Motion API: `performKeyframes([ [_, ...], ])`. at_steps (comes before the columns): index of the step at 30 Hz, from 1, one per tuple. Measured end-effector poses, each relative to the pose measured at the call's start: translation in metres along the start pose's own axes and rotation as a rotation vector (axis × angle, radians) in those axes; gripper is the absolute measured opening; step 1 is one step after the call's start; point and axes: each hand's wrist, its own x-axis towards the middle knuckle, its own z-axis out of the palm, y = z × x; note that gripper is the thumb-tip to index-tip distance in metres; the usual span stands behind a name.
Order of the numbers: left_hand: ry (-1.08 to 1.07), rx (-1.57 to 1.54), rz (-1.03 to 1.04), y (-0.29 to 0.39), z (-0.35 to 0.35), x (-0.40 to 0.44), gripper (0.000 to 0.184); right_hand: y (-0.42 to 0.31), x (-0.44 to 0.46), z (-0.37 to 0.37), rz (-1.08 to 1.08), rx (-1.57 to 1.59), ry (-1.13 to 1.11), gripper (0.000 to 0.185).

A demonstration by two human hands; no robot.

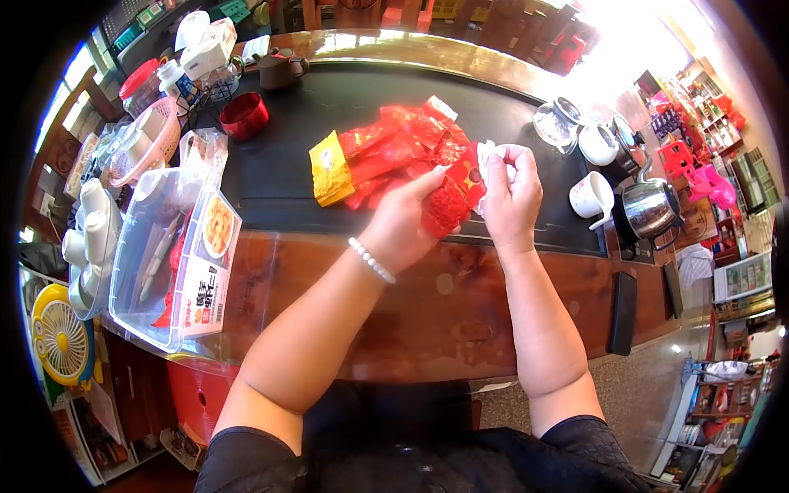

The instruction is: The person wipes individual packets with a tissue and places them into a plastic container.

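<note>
A red packet (pixel 449 205) is in my left hand (pixel 404 220), whose fingers wrap round its lower left side; a beaded bracelet is on that wrist. My right hand (pixel 511 193) pinches a crumpled white tissue (pixel 491 154) against the packet's upper right edge. Just behind my hands, a pile of shiny red packets (pixel 386 148) lies on the black tray (pixel 296 177). At the pile's left end is a yellow packet (pixel 331 170).
On the left stand a clear plastic box (pixel 148 271), a pink basket (pixel 164 144) and a red bowl (pixel 244 116). A white cup (pixel 591 195), a steel kettle (pixel 649 209) and glass teaware (pixel 559 123) stand right. A black phone (pixel 624 312) lies near the right edge.
</note>
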Motion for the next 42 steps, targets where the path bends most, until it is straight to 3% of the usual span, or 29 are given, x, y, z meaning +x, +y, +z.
performKeyframes([
  [1,0.023,-0.009,0.001,0.001,0.001,0.000,0.031,-0.007,-0.002,-0.001,0.131,0.055,-0.043,0.008],
  [4,-0.169,-0.154,0.000,0.008,-0.012,0.003,0.035,0.003,-0.001,0.001,0.241,0.165,-0.093,0.009],
  [7,-0.004,-0.144,0.076,0.009,-0.006,0.003,0.039,0.006,-0.002,0.005,-0.024,0.002,0.037,0.008],
  [10,-0.197,-0.209,-0.003,0.009,-0.022,0.009,0.036,0.014,0.000,0.008,-0.248,-0.061,0.076,0.007],
  [13,-0.050,-0.261,0.052,-0.001,-0.002,0.006,0.035,0.005,-0.009,0.013,-0.361,-0.082,-0.054,0.009],
  [18,-0.239,-0.262,-0.004,-0.001,-0.021,0.009,0.033,-0.013,-0.019,0.017,-0.481,-0.052,-0.225,0.005],
  [21,-0.595,-0.414,-0.045,0.002,-0.036,0.018,0.037,-0.021,-0.017,0.015,-0.596,-0.051,-0.325,0.009],
  [22,-0.393,-0.339,-0.061,0.004,-0.035,0.014,0.042,-0.025,-0.019,0.015,-0.627,-0.053,-0.372,0.010],
  [25,-0.192,-0.345,-0.116,0.017,-0.026,0.005,0.047,-0.029,-0.026,0.016,-0.590,-0.041,-0.456,0.011],
  [26,-0.375,-0.395,-0.107,0.017,-0.034,0.008,0.050,-0.028,-0.026,0.017,-0.568,-0.038,-0.455,0.010],
  [30,-0.084,-0.341,0.091,0.014,-0.010,0.008,0.047,-0.024,-0.022,0.013,-0.437,-0.077,-0.353,0.006],
  [33,-0.335,-0.413,-0.016,0.009,-0.024,0.013,0.043,-0.015,-0.016,0.013,-0.430,-0.054,-0.200,0.007],
  [35,-0.143,0.157,0.208,0.000,-0.034,0.019,0.031,-0.012,-0.014,0.013,-0.451,-0.066,-0.122,0.007],
  [37,-0.118,-0.220,0.028,-0.002,-0.012,0.009,0.028,-0.009,-0.010,0.010,-0.522,-0.139,-0.045,0.007],
  [39,-0.208,-0.188,-0.004,0.000,-0.009,0.005,0.026,-0.007,-0.004,0.009,-0.616,-0.224,0.068,0.007],
  [42,-0.138,-0.111,-0.015,0.000,-0.006,0.005,0.028,0.005,-0.005,0.010,-0.435,-0.060,0.081,0.010],
])
